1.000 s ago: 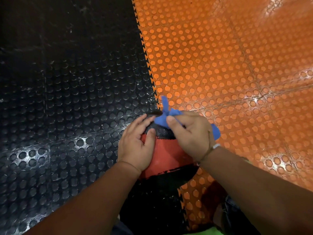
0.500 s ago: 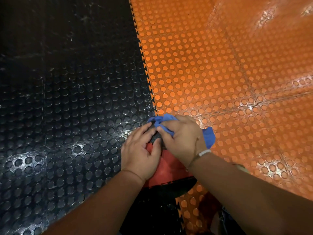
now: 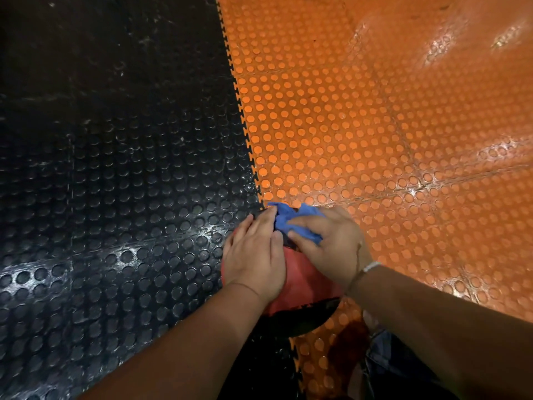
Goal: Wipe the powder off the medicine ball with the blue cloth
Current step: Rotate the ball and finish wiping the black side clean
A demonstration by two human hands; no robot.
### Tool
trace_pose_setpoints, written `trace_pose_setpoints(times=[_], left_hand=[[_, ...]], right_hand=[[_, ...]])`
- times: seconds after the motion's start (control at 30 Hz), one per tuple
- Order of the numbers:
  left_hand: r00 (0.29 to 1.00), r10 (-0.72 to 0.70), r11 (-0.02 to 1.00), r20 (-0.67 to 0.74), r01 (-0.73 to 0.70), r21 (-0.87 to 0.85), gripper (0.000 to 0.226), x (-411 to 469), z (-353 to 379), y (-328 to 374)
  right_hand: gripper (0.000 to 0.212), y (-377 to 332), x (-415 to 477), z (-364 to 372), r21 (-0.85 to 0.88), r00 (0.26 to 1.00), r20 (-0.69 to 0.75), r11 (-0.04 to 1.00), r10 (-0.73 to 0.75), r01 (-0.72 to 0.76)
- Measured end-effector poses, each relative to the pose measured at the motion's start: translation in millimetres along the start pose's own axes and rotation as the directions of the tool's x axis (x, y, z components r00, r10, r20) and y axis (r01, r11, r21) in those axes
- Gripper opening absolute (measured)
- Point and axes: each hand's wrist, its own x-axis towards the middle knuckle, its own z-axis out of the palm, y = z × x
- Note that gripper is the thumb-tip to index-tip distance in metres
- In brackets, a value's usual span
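The red and black medicine ball (image 3: 305, 287) sits on the floor right below me, on the seam between the black and orange mats. My left hand (image 3: 255, 255) lies flat on its left upper side with straight fingers. My right hand (image 3: 331, 246) grips the bunched blue cloth (image 3: 288, 219) and presses it on the ball's far top. Both hands hide most of the ball's top, and no powder shows on the part I can see.
Black studded floor mat (image 3: 115, 197) fills the left half, orange studded mat (image 3: 375, 125) the right, joined by a toothed seam. A bit of dark denim clothing (image 3: 386, 359) shows at the bottom right, close to the ball.
My right hand has slid the cloth across the ball's top and bunched it under the fingers; the loose end that stuck up a second ago is gone. The left hand stays on the ball.
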Motion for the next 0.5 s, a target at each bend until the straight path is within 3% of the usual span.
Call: trace_pose_setpoints(times=[0.07,0.1,0.13,0.17,0.27,0.37,0.43,0.5], left_hand=[[1.000,0.015,1.000,-0.006,-0.015,-0.013,0.064,-4,0,-1],[1.000,0.021,1.000,-0.008,-0.021,-0.008,0.064,-7,0,-2],[0.999,0.033,0.999,-0.015,-0.033,-0.001,0.066,-9,1,-3],[0.999,0.043,0.999,-0.025,-0.043,0.004,0.069,-10,1,-4],[0.999,0.041,0.999,-0.017,-0.041,0.028,0.065,-7,1,-5],[0.999,0.037,0.998,0.008,-0.037,0.043,0.063,-4,1,-2],[0.999,0.047,0.999,-0.004,-0.047,0.024,0.070,-1,2,-3],[0.998,0.060,0.998,-0.001,-0.060,-0.002,0.070,1,1,-3]], right_hand=[[0.024,20,15,-4,0.013,0.956,0.065,0.958,0.285,-0.287],[0.024,31,17,-1,0.034,0.887,0.124,0.892,0.444,-0.451],[0.025,36,16,1,0.044,0.844,0.145,0.849,0.516,-0.526],[0.026,38,12,6,0.027,0.840,0.150,0.847,0.522,-0.531],[0.033,19,-7,7,-0.016,0.949,0.030,0.950,0.313,-0.312],[0.029,7,-13,-3,0.014,0.984,0.008,0.984,0.176,-0.176],[0.029,14,-8,-7,-0.019,0.979,0.066,0.981,0.195,-0.194],[0.023,25,1,-8,-0.011,0.934,0.145,0.944,0.328,-0.330]])
